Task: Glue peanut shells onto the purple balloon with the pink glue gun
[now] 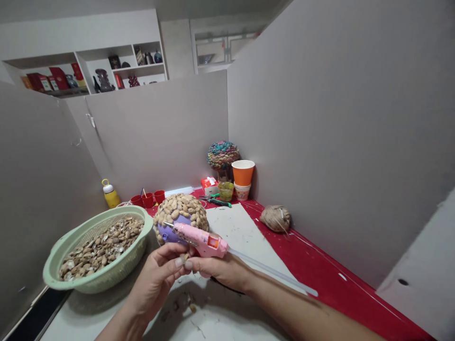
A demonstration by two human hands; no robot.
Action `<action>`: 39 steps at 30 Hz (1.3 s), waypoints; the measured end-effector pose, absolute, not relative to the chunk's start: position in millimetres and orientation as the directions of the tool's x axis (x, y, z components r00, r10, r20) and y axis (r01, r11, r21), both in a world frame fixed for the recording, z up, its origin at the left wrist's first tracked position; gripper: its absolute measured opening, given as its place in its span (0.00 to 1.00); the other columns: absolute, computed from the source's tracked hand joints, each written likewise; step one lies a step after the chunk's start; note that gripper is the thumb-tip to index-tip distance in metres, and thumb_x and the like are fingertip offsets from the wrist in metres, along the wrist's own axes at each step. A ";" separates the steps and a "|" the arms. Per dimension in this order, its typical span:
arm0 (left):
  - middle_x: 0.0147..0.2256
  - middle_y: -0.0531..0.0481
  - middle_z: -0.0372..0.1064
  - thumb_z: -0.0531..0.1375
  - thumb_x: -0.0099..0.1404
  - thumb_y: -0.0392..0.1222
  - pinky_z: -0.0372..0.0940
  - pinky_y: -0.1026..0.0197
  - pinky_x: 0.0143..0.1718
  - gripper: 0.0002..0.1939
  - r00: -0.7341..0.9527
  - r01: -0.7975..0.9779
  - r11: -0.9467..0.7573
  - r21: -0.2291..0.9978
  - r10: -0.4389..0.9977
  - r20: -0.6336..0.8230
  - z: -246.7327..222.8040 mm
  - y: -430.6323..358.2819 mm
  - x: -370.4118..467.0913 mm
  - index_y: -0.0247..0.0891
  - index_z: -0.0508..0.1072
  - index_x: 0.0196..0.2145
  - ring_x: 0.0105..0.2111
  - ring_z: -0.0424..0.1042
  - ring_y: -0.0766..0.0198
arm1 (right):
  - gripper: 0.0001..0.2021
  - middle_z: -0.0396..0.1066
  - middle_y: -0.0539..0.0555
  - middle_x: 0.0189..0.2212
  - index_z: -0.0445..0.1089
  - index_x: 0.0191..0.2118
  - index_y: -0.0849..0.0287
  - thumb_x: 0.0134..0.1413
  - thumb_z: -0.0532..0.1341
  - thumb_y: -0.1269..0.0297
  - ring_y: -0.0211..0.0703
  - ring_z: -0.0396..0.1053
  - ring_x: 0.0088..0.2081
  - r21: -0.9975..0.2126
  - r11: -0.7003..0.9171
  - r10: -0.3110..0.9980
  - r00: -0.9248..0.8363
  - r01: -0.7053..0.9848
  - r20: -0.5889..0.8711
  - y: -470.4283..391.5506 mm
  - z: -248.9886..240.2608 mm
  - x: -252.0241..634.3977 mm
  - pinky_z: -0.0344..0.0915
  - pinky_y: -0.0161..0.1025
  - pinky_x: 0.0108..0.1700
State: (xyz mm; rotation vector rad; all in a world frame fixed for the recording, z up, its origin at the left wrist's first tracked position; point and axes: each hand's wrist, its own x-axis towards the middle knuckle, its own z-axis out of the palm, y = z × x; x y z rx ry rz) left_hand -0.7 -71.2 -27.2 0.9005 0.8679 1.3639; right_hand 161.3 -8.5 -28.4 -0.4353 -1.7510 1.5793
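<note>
A pink hot glue gun (199, 239) with a long clear glue stick (263, 267) trailing from its back is held in my right hand (223, 271), its metal nozzle pointing left. Between the fingertips of my left hand (161, 270) is a small piece of peanut shell (185, 257), which my right fingertips also touch. Just behind the gun sits a purple balloon (165, 232), its upper part covered with peanut shells (181, 206). Part of the balloon is hidden by the gun and my hands.
On the left stands a green colander (142, 237) full of peanut shells (103, 248). Behind are red cups (148, 200), a yellow bottle (111, 196), pliers (218, 202), paper cups (243, 174) and a colourful ball-topped tree (223, 155). A twine bundle (275, 218) lies right, along the grey partition (337, 132).
</note>
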 end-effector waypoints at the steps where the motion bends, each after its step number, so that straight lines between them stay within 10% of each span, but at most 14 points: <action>1: 0.33 0.48 0.78 0.74 0.50 0.37 0.69 0.64 0.40 0.12 0.036 -0.415 0.016 0.910 0.999 -0.002 -27.0 -71.1 -1.4 0.36 0.81 0.34 0.33 0.75 0.65 | 0.11 0.62 0.47 0.24 0.64 0.28 0.59 0.47 0.65 0.59 0.35 0.57 0.25 -0.965 0.178 0.676 -0.688 -0.194 0.263 -8.7 -28.1 162.1 0.55 0.34 0.27; 29: 0.31 0.49 0.78 0.75 0.48 0.40 0.70 0.57 0.42 0.13 0.062 -0.262 0.015 0.965 0.998 0.002 -25.6 -64.2 -11.9 0.37 0.78 0.31 0.33 0.75 0.61 | 0.23 0.58 0.46 0.23 0.62 0.26 0.60 0.49 0.68 0.45 0.33 0.54 0.25 -0.977 0.137 0.617 -0.758 -0.161 0.211 -2.3 -29.2 168.2 0.51 0.33 0.26; 39: 0.30 0.51 0.78 0.74 0.51 0.41 0.67 0.66 0.36 0.11 -0.061 -0.119 -0.126 0.985 0.991 0.119 -27.5 -64.6 -9.7 0.38 0.79 0.32 0.31 0.73 0.66 | 0.16 0.59 0.46 0.26 0.64 0.31 0.60 0.51 0.68 0.55 0.35 0.54 0.28 -0.933 0.273 0.672 -0.647 -0.235 0.359 -3.2 -27.5 162.9 0.53 0.35 0.30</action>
